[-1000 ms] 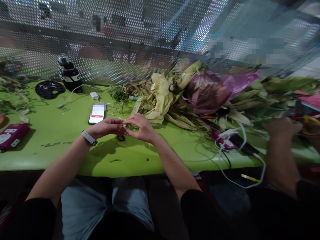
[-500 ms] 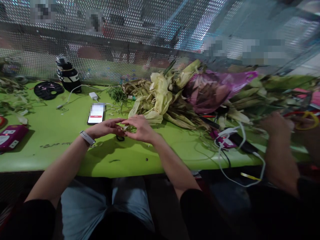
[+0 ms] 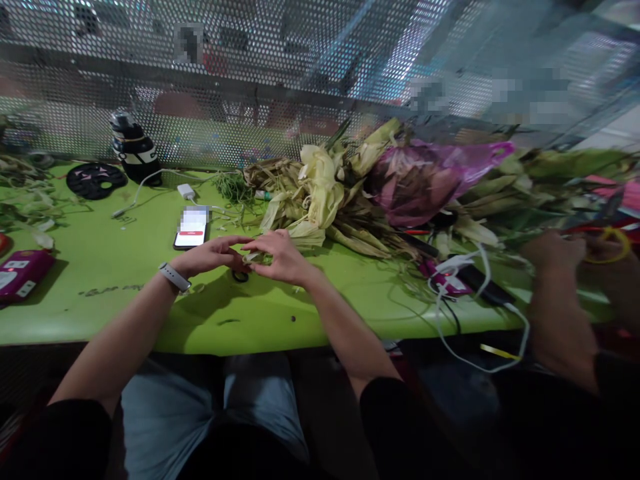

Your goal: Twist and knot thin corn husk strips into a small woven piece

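Plant scrap (image 3: 259,258) sits between hands (image 3: 213,257) (image 3: 283,259) (inside table edge (image 3: 240,343)).

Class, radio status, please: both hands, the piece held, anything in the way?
Right hand: pinching small greenish piece, detail blurred. Left hand: fingertips alongside, contact unclear. Nearby: phone beyond left hand, corn husks beyond right, neither between the hands.

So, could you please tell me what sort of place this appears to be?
Probably a shared workshop: dry husk-like leaves are heaped on a green table, where another person's hand also shows.
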{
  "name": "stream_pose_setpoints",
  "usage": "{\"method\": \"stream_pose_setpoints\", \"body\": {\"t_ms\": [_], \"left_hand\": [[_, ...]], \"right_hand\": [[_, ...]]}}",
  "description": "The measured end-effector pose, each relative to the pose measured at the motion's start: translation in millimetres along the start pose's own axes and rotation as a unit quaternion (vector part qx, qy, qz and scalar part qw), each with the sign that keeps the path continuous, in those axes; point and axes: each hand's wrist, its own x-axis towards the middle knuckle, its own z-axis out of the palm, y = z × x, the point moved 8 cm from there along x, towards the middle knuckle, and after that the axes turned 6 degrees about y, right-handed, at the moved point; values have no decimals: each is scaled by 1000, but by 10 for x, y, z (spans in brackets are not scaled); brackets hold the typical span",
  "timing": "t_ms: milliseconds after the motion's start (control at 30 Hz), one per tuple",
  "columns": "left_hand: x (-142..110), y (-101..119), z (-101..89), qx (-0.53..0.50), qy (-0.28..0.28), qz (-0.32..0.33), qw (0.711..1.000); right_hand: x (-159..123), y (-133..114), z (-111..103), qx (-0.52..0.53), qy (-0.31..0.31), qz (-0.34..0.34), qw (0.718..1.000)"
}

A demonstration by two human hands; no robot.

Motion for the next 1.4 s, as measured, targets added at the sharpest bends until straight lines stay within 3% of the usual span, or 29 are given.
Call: {"method": "stream_pose_setpoints", "body": {"t_ms": [433, 800, 1100, 1233, 1300, 1400], "left_hand": [[-12, 50, 6, 40, 37, -1, 999], [-7, 25, 2, 47, 15, -3, 999], [-79, 35, -104, 110, -1, -65, 992], [-134, 25, -231, 214, -20, -74, 974], [-153, 37, -222, 275, -39, -62, 959], [-114, 121, -133, 275, -5, -6, 961]], "right_hand": [[6, 53, 23, 21, -13, 40, 999], [12, 71, -24, 66, -12, 61, 996], [-4, 156, -141, 34, -2, 73, 997], [-23, 135, -184, 22, -6, 78, 997], [-29, 109, -164, 13, -12, 78, 997], [-19, 51, -70, -8, -20, 57, 998]]}}
